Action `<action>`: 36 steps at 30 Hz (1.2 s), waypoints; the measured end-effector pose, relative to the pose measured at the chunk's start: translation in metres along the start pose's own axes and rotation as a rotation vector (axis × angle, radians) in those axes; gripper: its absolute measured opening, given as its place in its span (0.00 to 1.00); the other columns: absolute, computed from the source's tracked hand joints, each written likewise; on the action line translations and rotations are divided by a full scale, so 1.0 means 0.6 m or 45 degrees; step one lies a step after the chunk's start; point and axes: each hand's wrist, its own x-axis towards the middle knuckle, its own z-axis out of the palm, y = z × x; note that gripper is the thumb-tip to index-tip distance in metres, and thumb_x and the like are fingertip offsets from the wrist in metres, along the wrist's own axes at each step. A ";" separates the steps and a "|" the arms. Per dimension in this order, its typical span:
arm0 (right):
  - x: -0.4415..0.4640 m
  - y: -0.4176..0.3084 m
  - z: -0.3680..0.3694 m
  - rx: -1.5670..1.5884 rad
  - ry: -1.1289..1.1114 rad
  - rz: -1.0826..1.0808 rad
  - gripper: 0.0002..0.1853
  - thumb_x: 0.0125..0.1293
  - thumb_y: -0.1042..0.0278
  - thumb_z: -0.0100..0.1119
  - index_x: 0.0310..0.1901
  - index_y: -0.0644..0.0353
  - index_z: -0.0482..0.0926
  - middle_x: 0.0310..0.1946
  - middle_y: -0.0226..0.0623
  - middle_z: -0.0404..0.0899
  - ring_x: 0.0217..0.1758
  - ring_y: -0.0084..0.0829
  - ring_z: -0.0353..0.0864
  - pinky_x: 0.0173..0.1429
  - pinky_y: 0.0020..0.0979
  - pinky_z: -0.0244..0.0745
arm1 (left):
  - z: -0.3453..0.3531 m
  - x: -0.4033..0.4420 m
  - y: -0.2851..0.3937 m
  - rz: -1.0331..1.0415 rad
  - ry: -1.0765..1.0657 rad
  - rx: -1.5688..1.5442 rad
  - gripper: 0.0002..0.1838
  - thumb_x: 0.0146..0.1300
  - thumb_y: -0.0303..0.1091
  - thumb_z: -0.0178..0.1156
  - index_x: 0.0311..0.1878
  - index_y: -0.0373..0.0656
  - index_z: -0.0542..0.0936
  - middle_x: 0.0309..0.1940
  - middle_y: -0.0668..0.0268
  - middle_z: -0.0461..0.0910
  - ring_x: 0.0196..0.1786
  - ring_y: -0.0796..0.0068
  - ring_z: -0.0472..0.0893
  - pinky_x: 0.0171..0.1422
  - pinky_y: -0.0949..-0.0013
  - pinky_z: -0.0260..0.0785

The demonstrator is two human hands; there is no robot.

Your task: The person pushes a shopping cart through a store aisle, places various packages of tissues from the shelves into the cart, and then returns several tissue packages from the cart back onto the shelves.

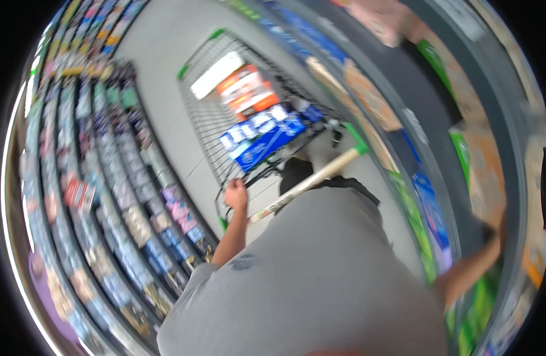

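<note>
My left hand point(236, 194) is at the rear left edge of a wire shopping cart point(205, 127), its fingers curled against the frame just ahead of the push handle point(305, 185). In the cart lie a blue pack point(270, 142) with white items along its top, an orange and white package point(246, 92) and a white package point(216, 75). My right forearm point(471, 270) stretches out to the shelves on the right. Its hand is blurred among tan packages point(486, 172), so the fingers and anything in them cannot be made out.
Shelves of small packaged goods point(116, 172) line the left side, with a red and white sign point(79, 194) on them. To the right, grey shelves point(412, 77) hold tan, blue and green packages. Pale tiled floor point(160, 77) runs between, and the cart stands close to the right shelves.
</note>
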 end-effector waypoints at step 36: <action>-0.030 -0.169 -0.288 0.725 -0.726 0.068 0.27 0.59 0.50 0.61 0.51 0.67 0.78 0.49 0.47 0.80 0.50 0.43 0.79 0.56 0.34 0.70 | 0.025 0.010 -0.015 0.072 0.083 -0.040 0.16 0.57 0.45 0.49 0.28 0.50 0.83 0.24 0.60 0.82 0.30 0.52 0.80 0.34 0.52 0.69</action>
